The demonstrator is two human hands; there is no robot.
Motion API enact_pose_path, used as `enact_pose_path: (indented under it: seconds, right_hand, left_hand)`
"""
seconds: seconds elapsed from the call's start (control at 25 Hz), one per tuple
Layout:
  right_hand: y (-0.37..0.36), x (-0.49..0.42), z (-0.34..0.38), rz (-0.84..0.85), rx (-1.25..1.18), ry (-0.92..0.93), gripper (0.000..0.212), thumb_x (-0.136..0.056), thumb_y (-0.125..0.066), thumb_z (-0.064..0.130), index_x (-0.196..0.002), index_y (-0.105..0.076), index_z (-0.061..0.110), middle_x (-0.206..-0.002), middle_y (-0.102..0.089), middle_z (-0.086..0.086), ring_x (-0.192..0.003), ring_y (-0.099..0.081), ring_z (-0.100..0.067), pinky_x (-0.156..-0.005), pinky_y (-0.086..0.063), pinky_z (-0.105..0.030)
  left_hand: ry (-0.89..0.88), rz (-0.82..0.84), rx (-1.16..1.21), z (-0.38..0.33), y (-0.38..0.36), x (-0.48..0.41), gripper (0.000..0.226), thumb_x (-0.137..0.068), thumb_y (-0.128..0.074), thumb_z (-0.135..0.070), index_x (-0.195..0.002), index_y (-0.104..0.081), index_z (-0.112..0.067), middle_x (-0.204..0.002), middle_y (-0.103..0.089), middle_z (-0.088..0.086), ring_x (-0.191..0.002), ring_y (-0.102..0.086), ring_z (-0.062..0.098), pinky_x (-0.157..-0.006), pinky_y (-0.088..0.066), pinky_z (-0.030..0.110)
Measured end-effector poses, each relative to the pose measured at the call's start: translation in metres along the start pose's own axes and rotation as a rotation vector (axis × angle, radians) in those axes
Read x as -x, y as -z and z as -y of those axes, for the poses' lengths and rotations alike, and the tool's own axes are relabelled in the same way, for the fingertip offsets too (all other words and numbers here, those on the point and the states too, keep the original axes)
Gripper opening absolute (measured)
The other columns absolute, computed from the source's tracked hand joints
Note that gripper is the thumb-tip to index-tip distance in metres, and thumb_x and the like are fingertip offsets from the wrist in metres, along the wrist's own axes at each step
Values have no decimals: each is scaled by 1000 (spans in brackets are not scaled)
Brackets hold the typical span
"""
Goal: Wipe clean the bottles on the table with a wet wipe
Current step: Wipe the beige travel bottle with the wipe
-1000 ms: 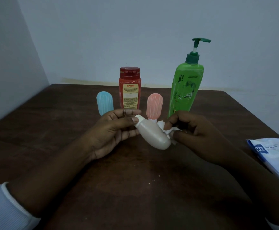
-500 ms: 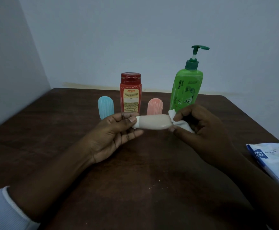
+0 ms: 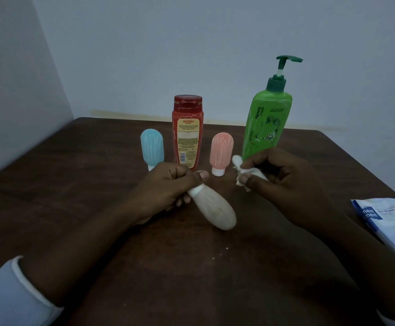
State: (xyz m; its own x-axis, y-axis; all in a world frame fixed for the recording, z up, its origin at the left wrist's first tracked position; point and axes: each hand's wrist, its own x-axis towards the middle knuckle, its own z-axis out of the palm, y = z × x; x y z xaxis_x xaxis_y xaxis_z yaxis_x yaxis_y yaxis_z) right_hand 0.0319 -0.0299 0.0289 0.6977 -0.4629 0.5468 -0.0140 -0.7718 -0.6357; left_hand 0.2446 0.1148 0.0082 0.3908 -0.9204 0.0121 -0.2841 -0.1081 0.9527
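My left hand [image 3: 168, 187] grips a small cream squeeze bottle [image 3: 215, 209] by its white cap end, the rounded body tilted down toward me just above the table. My right hand [image 3: 279, 177] pinches a crumpled white wet wipe [image 3: 243, 167], held apart from the cream bottle, to its upper right. Behind stand a blue squeeze bottle [image 3: 152, 149], a red bottle [image 3: 187, 131], a pink squeeze bottle [image 3: 222, 151] and a tall green pump bottle [image 3: 268, 123], all streaked with white smears.
A blue and white pack of wet wipes [image 3: 389, 222] lies at the right edge of the dark wooden table [image 3: 97, 203]. A few pale crumbs [image 3: 220, 254] dot the tabletop near me. Walls close in behind and at the left.
The wipe has come off the cream bottle's end and my right hand has drawn away to the right. My left hand has tipped the bottle from level to pointing down toward me.
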Motion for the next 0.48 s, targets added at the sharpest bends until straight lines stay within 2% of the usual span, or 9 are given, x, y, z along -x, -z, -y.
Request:
enact_pose_path:
  seconds: [0.12, 0.2, 0.32, 0.4, 0.48]
  right_hand:
    - [-5, 3, 2, 182, 19, 49, 20, -87, -75, 12, -105, -72, 19, -102, -71, 10, -94, -70, -8, -78, -59, -30]
    - [-8, 3, 2, 288, 65, 107, 22, -88, -73, 10, -106, -72, 22, -107, -68, 12, -101, -67, -8, -82, -57, -29]
    - [-11, 2, -2, 384, 170, 159, 27, -87, -71, 9, -107, -72, 26, -114, -63, 17, -111, -61, -1, -89, -51, -20]
    - [-11, 1, -4, 403, 246, 150, 27, -86, -71, 8, -106, -72, 28, -111, -61, 23, -109, -57, 8, -86, -45, -9]
    - [-10, 1, -6, 411, 283, 150, 24, -85, -71, 7, -101, -72, 26, -102, -57, 30, -102, -53, 16, -82, -39, -1]
  left_hand:
    - [-59, 10, -101, 4, -1, -2, 47, -87, -62, -55, -89, -78, -10, -70, -70, 10, -52, -56, 16, -44, -43, 22]
    - [-69, 9, -99, 7, 0, -4, 40, -94, -63, -48, -92, -78, -11, -74, -73, 14, -53, -58, 23, -46, -46, 26]
    - [-64, 14, -33, 9, -1, -6, 31, -99, -63, -35, -97, -76, -6, -74, -74, 7, -56, -63, 18, -50, -53, 27]
    - [-18, 68, 83, 9, 0, -7, 28, -97, -65, -27, -105, -75, -2, -90, -78, 10, -71, -71, 17, -60, -60, 26]
    - [48, 142, 212, 9, 2, -8, 38, -88, -69, -27, -115, -73, -1, -107, -77, 14, -90, -72, 23, -73, -64, 28]
